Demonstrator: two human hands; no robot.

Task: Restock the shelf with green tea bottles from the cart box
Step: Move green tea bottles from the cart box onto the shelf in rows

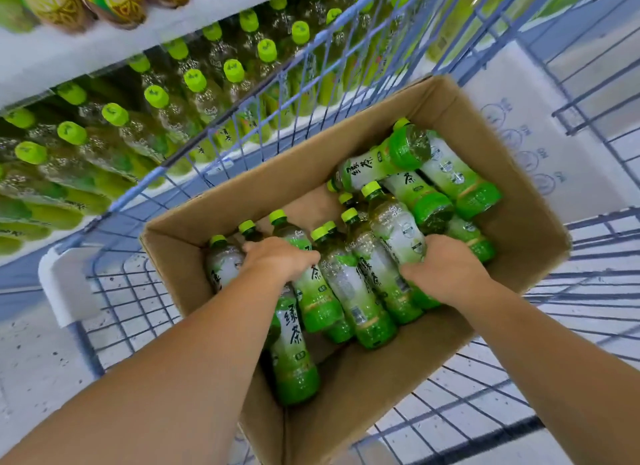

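Left hand (277,260), right hand (446,274) bare; forearms (194,343) bare to frame edge

green tea bottles (349,291) heaped in an open cardboard box (381,378)
green caps, green labels, jumbled on their sides; left fingers (251,248) and right fingers (414,271) each curl round one, more lie beyond; shelf (69,56) rows upright far past.

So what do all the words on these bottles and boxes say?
"绿茶": dark characters on the green-and-white label of a clear plastic tea bottle in the brown cardboard box; others repeat it.
"茶": on the bottle beside the left hand, which hides the upper character.
Too blurred to read: small print on the bottles, blue marks on the white carton, shelf bottles' labels.
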